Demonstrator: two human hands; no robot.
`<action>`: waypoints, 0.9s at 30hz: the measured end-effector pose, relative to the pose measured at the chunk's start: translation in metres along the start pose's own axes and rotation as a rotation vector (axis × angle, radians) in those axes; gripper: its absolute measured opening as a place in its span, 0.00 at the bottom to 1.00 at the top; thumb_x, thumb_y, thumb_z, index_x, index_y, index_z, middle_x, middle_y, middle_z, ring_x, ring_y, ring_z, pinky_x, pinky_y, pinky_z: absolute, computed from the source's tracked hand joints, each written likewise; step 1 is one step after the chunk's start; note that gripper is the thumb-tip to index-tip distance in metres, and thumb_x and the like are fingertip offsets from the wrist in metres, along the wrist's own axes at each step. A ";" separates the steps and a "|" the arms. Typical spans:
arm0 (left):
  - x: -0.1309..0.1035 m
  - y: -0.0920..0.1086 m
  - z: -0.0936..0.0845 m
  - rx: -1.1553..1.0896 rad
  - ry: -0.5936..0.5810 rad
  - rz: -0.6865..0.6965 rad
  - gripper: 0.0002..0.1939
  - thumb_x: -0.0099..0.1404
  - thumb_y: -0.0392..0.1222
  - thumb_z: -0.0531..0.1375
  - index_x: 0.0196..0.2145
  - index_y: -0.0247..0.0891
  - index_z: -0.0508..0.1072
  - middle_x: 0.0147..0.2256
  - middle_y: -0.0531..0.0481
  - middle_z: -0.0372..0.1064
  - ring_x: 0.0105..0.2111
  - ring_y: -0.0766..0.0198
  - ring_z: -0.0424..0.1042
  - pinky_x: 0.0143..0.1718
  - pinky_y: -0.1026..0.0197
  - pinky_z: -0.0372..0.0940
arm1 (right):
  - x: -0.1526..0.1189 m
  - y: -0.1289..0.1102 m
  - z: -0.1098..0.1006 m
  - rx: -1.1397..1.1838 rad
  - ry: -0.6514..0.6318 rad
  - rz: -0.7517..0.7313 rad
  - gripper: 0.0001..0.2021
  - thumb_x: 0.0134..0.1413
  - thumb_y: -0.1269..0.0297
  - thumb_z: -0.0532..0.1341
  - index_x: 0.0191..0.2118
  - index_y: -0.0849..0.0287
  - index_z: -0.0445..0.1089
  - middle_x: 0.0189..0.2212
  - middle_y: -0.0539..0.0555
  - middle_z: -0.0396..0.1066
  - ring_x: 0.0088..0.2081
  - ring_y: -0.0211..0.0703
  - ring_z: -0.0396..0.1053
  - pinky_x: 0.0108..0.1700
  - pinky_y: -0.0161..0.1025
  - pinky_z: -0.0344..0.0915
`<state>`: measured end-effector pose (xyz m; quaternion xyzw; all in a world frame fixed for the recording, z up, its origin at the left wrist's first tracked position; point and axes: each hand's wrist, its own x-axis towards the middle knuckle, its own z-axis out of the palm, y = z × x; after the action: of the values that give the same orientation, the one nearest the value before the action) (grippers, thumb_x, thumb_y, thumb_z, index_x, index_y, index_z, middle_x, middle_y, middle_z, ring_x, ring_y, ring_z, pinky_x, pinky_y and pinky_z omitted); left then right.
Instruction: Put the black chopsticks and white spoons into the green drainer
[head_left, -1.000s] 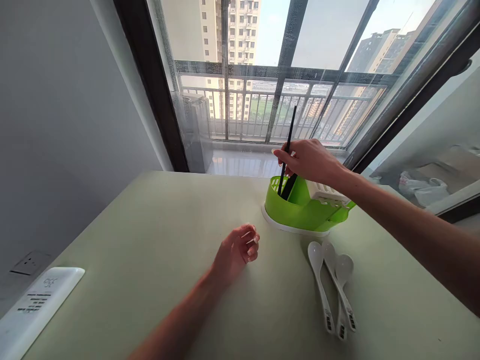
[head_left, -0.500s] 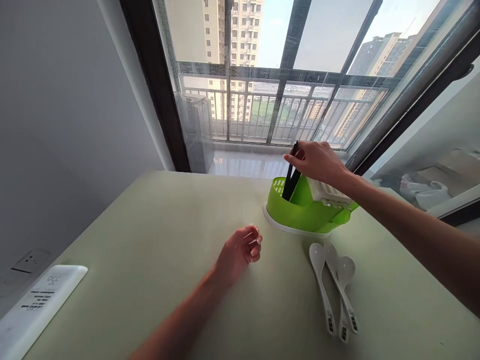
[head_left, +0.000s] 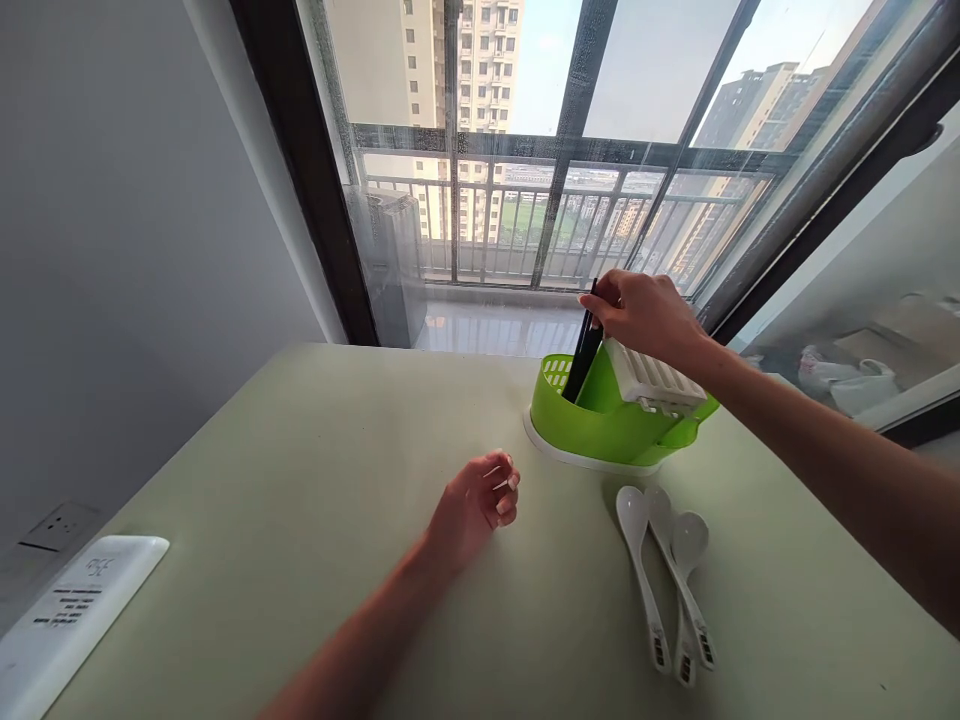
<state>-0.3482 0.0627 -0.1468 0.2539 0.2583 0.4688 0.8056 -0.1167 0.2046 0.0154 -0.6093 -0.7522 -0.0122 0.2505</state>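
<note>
My right hand (head_left: 637,312) pinches the upper ends of black chopsticks (head_left: 583,360). Their lower ends stand, leaning, in the left part of a green utensil holder (head_left: 600,428) with a white base. A white slatted piece (head_left: 656,378) sits on the holder's right part, below my right wrist. My left hand (head_left: 474,498) hovers over or rests on the table, empty, its fingers loosely curled and partly apart. Three white spoons (head_left: 661,580) lie overlapping in front of the holder, bowls toward it.
A white device with a digital display (head_left: 94,590) lies at the table's left edge. The pale table (head_left: 337,470) ends at a glass door with a dark frame (head_left: 300,170). Plastic bags (head_left: 855,385) are beyond the right side.
My right hand has shifted slightly to the right and up at the chopsticks' tops, and the chopsticks lie closer together. My left hand and the spoons keep their places.
</note>
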 end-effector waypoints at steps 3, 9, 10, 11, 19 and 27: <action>0.000 0.000 0.000 -0.003 -0.002 0.003 0.12 0.64 0.48 0.63 0.34 0.36 0.71 0.30 0.54 0.61 0.22 0.73 0.55 0.23 0.66 0.53 | 0.000 -0.004 -0.008 0.117 0.008 0.027 0.09 0.64 0.58 0.60 0.33 0.55 0.71 0.26 0.54 0.77 0.31 0.49 0.74 0.40 0.47 0.67; 0.000 0.000 0.000 -0.007 -0.006 0.006 0.11 0.64 0.48 0.63 0.34 0.37 0.71 0.30 0.54 0.61 0.22 0.73 0.55 0.23 0.66 0.52 | 0.002 -0.001 -0.008 0.083 -0.001 0.008 0.11 0.63 0.55 0.60 0.35 0.56 0.73 0.27 0.56 0.77 0.31 0.51 0.74 0.38 0.49 0.67; 0.000 0.000 0.000 -0.008 -0.005 0.006 0.11 0.64 0.48 0.63 0.34 0.36 0.71 0.30 0.54 0.61 0.22 0.73 0.55 0.23 0.66 0.52 | 0.002 0.000 -0.007 0.048 0.028 0.012 0.11 0.63 0.55 0.60 0.38 0.57 0.74 0.29 0.58 0.77 0.33 0.53 0.74 0.38 0.49 0.66; 0.000 0.000 0.000 -0.009 -0.004 0.005 0.11 0.64 0.47 0.63 0.34 0.36 0.71 0.30 0.54 0.61 0.22 0.73 0.55 0.23 0.66 0.52 | 0.001 0.001 -0.006 0.018 0.068 0.009 0.12 0.63 0.55 0.60 0.42 0.58 0.74 0.32 0.59 0.78 0.35 0.55 0.74 0.38 0.50 0.66; 0.000 0.000 0.000 -0.022 0.015 0.000 0.10 0.63 0.46 0.63 0.34 0.36 0.71 0.30 0.54 0.61 0.21 0.73 0.55 0.23 0.66 0.52 | -0.044 -0.026 -0.026 -0.025 0.179 -0.300 0.17 0.67 0.54 0.56 0.55 0.56 0.69 0.32 0.56 0.76 0.30 0.48 0.71 0.34 0.46 0.63; 0.000 0.002 0.001 -0.024 0.030 -0.007 0.10 0.65 0.46 0.62 0.34 0.37 0.71 0.29 0.54 0.61 0.21 0.73 0.55 0.22 0.66 0.53 | -0.117 -0.032 -0.020 -0.112 -0.313 -0.900 0.15 0.74 0.64 0.49 0.39 0.57 0.72 0.28 0.50 0.73 0.23 0.34 0.63 0.27 0.37 0.49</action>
<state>-0.3487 0.0635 -0.1449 0.2363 0.2657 0.4728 0.8062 -0.1232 0.0829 -0.0036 -0.2301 -0.9682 -0.0682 0.0708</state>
